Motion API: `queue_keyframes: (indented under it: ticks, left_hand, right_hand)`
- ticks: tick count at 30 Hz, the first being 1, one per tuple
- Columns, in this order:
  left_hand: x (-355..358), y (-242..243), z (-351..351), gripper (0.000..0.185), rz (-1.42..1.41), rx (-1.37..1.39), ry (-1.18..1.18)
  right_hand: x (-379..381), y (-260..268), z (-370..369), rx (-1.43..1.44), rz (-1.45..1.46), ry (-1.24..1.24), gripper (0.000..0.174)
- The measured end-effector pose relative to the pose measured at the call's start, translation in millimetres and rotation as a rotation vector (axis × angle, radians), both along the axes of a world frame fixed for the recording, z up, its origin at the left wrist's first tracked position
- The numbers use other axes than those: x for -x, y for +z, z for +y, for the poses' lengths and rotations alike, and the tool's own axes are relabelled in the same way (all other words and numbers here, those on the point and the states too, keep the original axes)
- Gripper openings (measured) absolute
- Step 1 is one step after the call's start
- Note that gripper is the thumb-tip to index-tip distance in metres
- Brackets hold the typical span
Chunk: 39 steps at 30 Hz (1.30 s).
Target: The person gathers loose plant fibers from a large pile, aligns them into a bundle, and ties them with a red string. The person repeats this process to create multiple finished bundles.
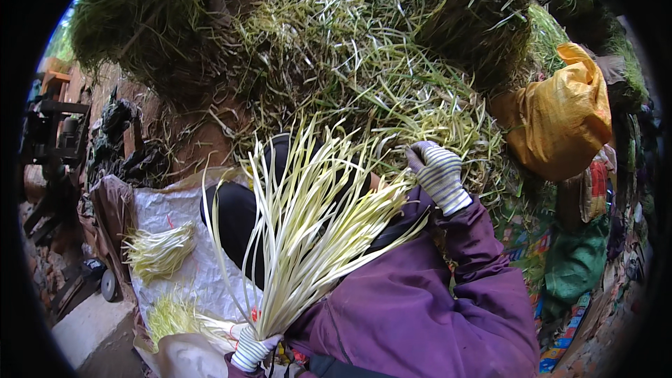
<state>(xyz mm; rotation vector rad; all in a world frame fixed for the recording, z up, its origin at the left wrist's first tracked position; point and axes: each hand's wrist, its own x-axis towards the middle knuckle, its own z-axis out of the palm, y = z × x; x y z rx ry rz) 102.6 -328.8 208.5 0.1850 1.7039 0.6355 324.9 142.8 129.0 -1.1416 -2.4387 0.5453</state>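
Observation:
A fanned-out bunch of pale yellow-white leafy stalks (315,220) spreads across my lap. My left hand (254,349), in a striped knit glove, is closed around its bundled lower end. At the tips on the bunch's right side is my right hand (436,173), also in a striped glove, its fingers curled; whether it pinches a leaf cannot be told. A small tied bundle of the same stalks (161,249) lies on a white plastic sheet (210,268) at the left. Another bundle (176,317) rests nearer, partly hidden by a fold of the sheet.
Loose green and yellowish leaves (341,58) lie heaped in front, with larger grassy bundles (147,26) behind. An orange woven sack (562,115) and a green sack (575,268) stand at the right. A concrete block (94,325) and a small wheel (108,285) are at the lower left.

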Motion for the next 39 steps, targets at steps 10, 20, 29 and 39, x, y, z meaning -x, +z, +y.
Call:
queue_keyframes:
  ticks: [10, 20, 29, 39]
  left_hand:
    - [10, -63, 75, 0.044, 0.121, -0.105, -0.126]
    - [20, -71, 77, 0.045, 0.152, -0.135, -0.164]
    - [14, -75, 61, 0.045, 0.151, -0.147, -0.134]
    - [2, -28, -12, 0.046, 0.139, -0.218, -0.109]
  right_hand:
    - [7, 19, 14, 0.189, 0.136, 0.372, 0.02]
    - [43, 33, -27, 0.544, -0.392, 0.62, 0.048]
    - [43, -10, -46, 0.056, -0.254, 0.537, 0.019]
    - [22, -56, 4, -0.074, -0.494, -0.044, 0.032]
